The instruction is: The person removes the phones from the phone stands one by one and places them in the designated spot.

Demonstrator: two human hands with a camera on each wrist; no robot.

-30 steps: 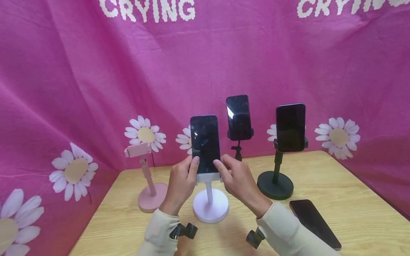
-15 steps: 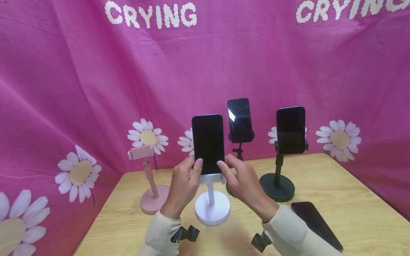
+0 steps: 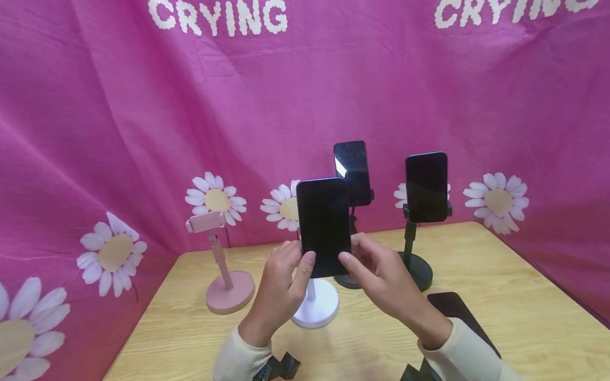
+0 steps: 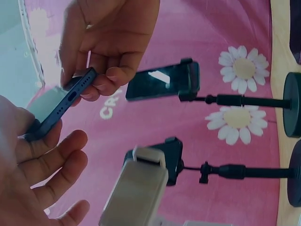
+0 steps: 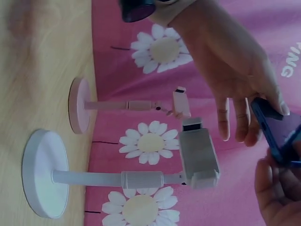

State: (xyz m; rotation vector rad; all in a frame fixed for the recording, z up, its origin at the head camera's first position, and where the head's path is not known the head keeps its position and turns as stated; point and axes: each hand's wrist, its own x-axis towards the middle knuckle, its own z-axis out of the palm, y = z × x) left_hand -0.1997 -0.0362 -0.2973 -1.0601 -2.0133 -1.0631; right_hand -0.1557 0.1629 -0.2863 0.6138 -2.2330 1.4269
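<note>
Between both hands a smartphone (image 3: 324, 225) stands upright with its dark screen toward me. The left hand (image 3: 281, 291) pinches its lower left corner, thumb on the screen. At the lower right corner the right hand (image 3: 395, 283) pinches it likewise. The left wrist view shows the phone's bottom edge (image 4: 70, 96) with its charging port. Behind the phone is a white phone stand (image 3: 321, 312), its top hidden in the head view. In the right wrist view the stand's holder (image 5: 200, 155) is bare, and the phone is apart from it.
A pink phone stand (image 3: 230, 293) is at the left. Two black stands at the back bear a phone (image 3: 352, 166) and another phone (image 3: 426, 188). One more phone (image 3: 457, 312) lies on the wooden table (image 3: 534, 301) by the right forearm. A pink cloth (image 3: 305, 95) hangs behind.
The phone has come off the white stand's holder. Both hands have brought it nearer to me and slightly right and down. The stands stay in place.
</note>
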